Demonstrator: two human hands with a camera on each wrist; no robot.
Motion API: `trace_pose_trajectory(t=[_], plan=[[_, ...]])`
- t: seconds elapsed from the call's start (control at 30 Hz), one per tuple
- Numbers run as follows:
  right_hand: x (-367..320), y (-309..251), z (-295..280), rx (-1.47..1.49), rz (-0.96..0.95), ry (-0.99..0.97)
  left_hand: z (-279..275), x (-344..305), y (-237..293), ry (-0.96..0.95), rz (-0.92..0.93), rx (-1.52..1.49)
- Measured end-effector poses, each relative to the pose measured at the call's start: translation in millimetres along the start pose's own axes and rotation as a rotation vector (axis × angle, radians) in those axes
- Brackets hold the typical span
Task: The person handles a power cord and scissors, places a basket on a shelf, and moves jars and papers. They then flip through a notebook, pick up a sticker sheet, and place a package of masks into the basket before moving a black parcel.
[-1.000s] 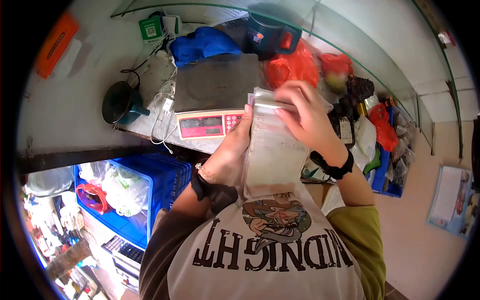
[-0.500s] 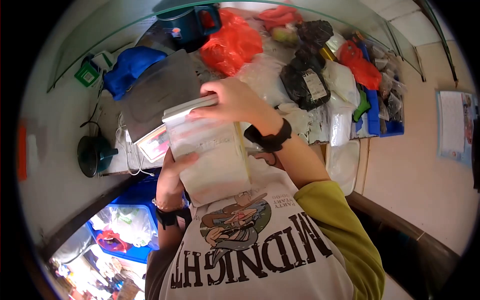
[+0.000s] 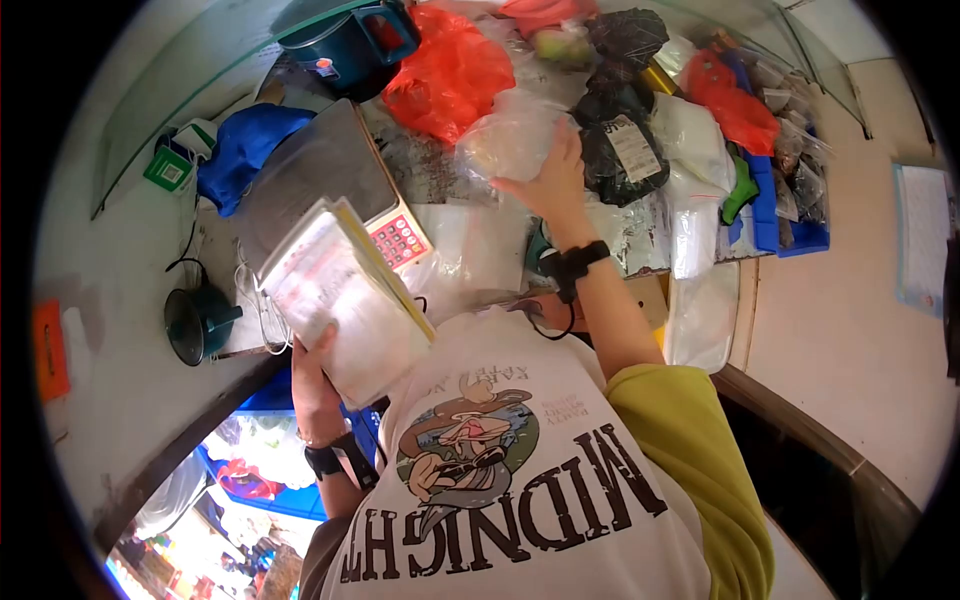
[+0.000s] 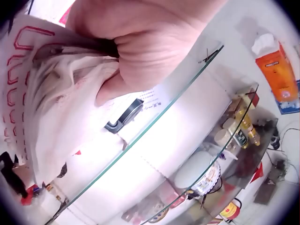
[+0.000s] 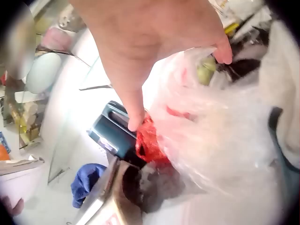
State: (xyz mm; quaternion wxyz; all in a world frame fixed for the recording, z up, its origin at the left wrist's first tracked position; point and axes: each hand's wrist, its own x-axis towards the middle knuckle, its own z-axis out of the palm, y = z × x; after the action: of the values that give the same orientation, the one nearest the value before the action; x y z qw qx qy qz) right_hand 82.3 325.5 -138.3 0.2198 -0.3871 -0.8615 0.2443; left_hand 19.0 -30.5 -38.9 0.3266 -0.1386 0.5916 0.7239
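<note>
My left hand [image 3: 316, 375] grips a thick stack of flat clear plastic bags [image 3: 345, 300] by its lower edge, thumb on top. In the left wrist view, red printed marks run along the outermost bag. The stack is tilted and overlaps the digital scale [image 3: 398, 238] in the head view. My right hand [image 3: 556, 185] reaches over the counter, its thumb and fingers spread at a crumpled clear plastic bag [image 3: 505, 140]. In the right wrist view, thumb and fingertips are far apart over the bag [image 5: 215, 131].
Beyond the scale stand a dark teal mug [image 3: 345, 45] and a red plastic bag [image 3: 450, 75]. Right of the right hand lie a black labelled package [image 3: 620, 150] and a blue bin [image 3: 765, 210]. A glass shelf edge [image 3: 150, 120] runs above the counter's back.
My right hand has let go of the stack's top edge and moved right to the crumpled clear bag. The left hand has kept the stack, now tilted leftward. The head view has swung right.
</note>
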Motion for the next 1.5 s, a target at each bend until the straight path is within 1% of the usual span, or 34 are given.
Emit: trace_pose_trajectory(t=[0.03, 0.1, 0.13, 0.17, 0.2, 0.23, 0.3, 0.33, 0.37, 0.4, 0.43, 0.5, 0.53, 0.6, 0.63, 0.7, 0.73, 0.83, 0.87, 0.93, 0.97, 1.0, 1.03, 1.1, 1.13, 1.17, 1.23, 1.27, 1.3, 1.33, 1.37, 1.43, 1.47, 1.5], plan=[[0, 12, 11, 0.007, -0.003, -0.007, -3, 1, 2, 0.074, 0.030, -0.038], [5, 34, 33, 0.134, -0.085, -0.173, -13, 5, 6, 0.107, 0.050, -0.069], [13, 47, 42, 0.139, -0.089, -0.177, -19, 8, 8, 0.130, 0.067, -0.101], [22, 60, 50, 0.006, -0.061, -0.272, -26, 11, 10, 0.153, 0.082, -0.132], [32, 71, 53, -0.128, -0.032, -0.366, -34, 13, 12, 0.146, 0.046, -0.175], [42, 77, 52, -0.125, -0.034, -0.371, -38, 12, 15, 0.152, 0.047, -0.174], [63, 90, 47, 0.021, -0.140, -0.105, -43, 10, 18, 0.173, 0.113, -0.199], [82, 105, 48, 0.158, -0.110, -0.135, -51, 10, 17, 0.170, 0.122, -0.210], [91, 93, 37, 0.295, -0.078, -0.166, -56, 9, 18, 0.179, 0.121, -0.212], [94, 83, 27, 0.422, -0.073, -0.025, -60, 9, 18, 0.189, 0.136, -0.214], [104, 64, 13, 0.423, -0.075, -0.032, -62, 8, 18, 0.197, 0.152, -0.218], [115, 44, -3, 1.085, 0.321, -0.024, -64, 7, 19, 0.208, 0.150, -0.221], [120, 51, 1, 1.084, 0.321, -0.025, -65, 7, 20, 0.196, 0.138, -0.264], [142, 74, 16, 1.202, 0.019, 0.069, -67, 8, 19, 0.181, 0.116, -0.314], [148, 73, 18, 1.199, 0.018, 0.070, -67, 9, 19, 0.179, 0.114, -0.316], [156, 71, 25, 1.250, 0.042, -0.206, -67, 9, 18, 0.148, 0.099, -0.343], [150, 68, 24, 1.248, 0.041, -0.206, -67, 9, 17, 0.146, 0.099, -0.345], [116, 51, 12, 1.336, 0.421, -0.371, -57, 7, 16, 0.173, 0.103, -0.301], [109, 47, 23, 1.048, 0.498, -0.151, -52, 5, 16, 0.189, 0.118, -0.275], [85, 84, 62, 0.460, 0.325, -0.020, -48, 3, 14, 0.207, 0.134, -0.253], [70, 80, 61, 0.180, 0.146, -0.072, -46, 2, 14, 0.214, 0.144, -0.225], [60, 89, 68, 0.054, 0.074, -0.302, -46, 2, 14, 0.221, 0.155, -0.196], [49, 90, 73, 0.054, 0.072, -0.301, -47, 3, 13, 0.222, 0.156, -0.197], [30, 81, 84, -0.406, -0.141, -0.154, -50, 4, 12, 0.223, 0.104, -0.241], [30, 77, 86, -0.491, -0.095, -0.168, -51, 3, 12, 0.222, 0.106, -0.241], [31, 73, 89, -0.489, -0.096, -0.165, -50, 1, 12, 0.228, 0.112, -0.234], [32, 67, 96, -0.607, -0.037, -0.107, -50, -3, 11, 0.232, 0.120, -0.226], [34, 68, 104, -0.605, -0.039, -0.105, -50, -5, 10, 0.253, 0.121, -0.225], [38, 69, 115, -0.611, 0.003, -0.136, -50, -7, 9, 0.275, 0.123, -0.225], [41, 64, 118, -0.616, 0.043, -0.168, -47, -9, 10, 0.276, 0.126, -0.227], [44, 61, 117, -0.614, 0.040, -0.167, -44, -12, 10, 0.260, 0.149, -0.227], [51, 54, 113, -0.328, -0.177, -0.333, -46, -15, 8, 0.249, 0.174, -0.231], [52, 48, 111, -0.327, -0.183, -0.334, -51, -13, 5, 0.246, 0.157, -0.256], [52, 42, 109, -0.402, -0.222, -0.296, -56, -12, 2, 0.242, 0.141, -0.280]])
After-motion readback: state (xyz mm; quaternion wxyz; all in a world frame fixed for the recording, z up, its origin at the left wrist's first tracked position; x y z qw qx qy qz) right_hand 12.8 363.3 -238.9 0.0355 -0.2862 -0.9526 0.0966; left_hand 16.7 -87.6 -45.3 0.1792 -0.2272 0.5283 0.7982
